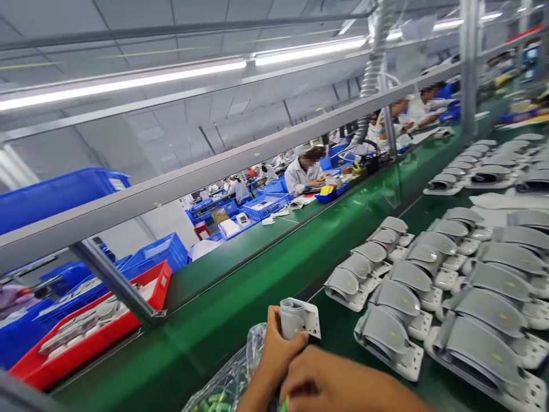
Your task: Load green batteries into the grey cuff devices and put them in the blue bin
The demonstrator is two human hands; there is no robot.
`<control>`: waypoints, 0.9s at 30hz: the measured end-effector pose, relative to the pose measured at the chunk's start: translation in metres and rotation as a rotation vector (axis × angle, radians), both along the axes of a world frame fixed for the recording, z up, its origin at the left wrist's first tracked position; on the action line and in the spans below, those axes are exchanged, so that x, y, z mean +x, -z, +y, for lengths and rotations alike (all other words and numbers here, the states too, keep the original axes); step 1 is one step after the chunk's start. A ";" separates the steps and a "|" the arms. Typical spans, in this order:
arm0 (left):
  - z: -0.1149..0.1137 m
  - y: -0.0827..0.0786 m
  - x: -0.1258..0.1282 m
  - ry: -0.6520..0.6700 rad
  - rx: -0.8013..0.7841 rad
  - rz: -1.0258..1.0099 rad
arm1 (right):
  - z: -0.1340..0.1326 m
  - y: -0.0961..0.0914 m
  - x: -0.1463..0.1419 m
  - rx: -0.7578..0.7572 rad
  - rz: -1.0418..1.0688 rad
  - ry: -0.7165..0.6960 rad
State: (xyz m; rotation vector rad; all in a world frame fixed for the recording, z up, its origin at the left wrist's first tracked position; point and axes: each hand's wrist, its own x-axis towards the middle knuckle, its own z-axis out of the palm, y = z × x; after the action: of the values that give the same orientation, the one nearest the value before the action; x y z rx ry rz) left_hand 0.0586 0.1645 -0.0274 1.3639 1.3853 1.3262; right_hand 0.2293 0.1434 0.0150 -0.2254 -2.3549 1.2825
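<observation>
Taking the clear bag (256,337) as our landmark, we see one rolled grey cuff (291,321) with a white base (313,319) just to its right, upright in our left hand (273,346), whose fingers and thumb close around it. Our right hand (315,372), also right of the bag, overlaps the left in view; a speck of green shows by its fingertips, but we cannot tell whether they grip it. In the bag lie several green pieces (214,400), too jumbled to count. Right of the bag, we count three near rows of similar cuffs (394,335), five in the leftmost. Left of the bag sits one red tray (161,287); well beyond the bag, one person (297,177) in white leans forward
</observation>
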 end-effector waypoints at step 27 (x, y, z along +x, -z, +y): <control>-0.015 -0.008 -0.008 0.092 0.006 0.012 | 0.034 0.035 0.020 0.002 0.350 0.904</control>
State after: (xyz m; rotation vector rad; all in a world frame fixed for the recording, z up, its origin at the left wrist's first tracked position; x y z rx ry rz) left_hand 0.0508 0.1493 -0.0193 1.4242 1.3118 1.2645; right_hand 0.2492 0.1771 -0.0202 -0.8658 -1.6193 0.7756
